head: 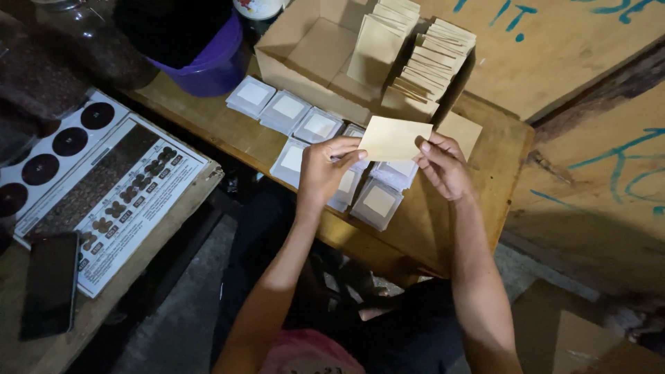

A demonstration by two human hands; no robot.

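Note:
A small tan paper envelope point(393, 137) is held flat between both hands above a wooden table point(499, 166). My left hand point(325, 170) pinches its left edge with thumb and fingers. My right hand point(442, 165) grips its right edge. Directly under the hands lie several white square sachets with pale centres point(377, 202), set in rows on the tabletop. Behind them an open cardboard box point(305, 48) holds upright stacks of tan envelopes point(433, 62).
A purple tub point(208, 66) stands at the back left. On a second table to the left lie a printed chart with dark circles point(111, 194) and a black phone point(50, 284). A plywood board with blue marks point(596, 138) leans at the right.

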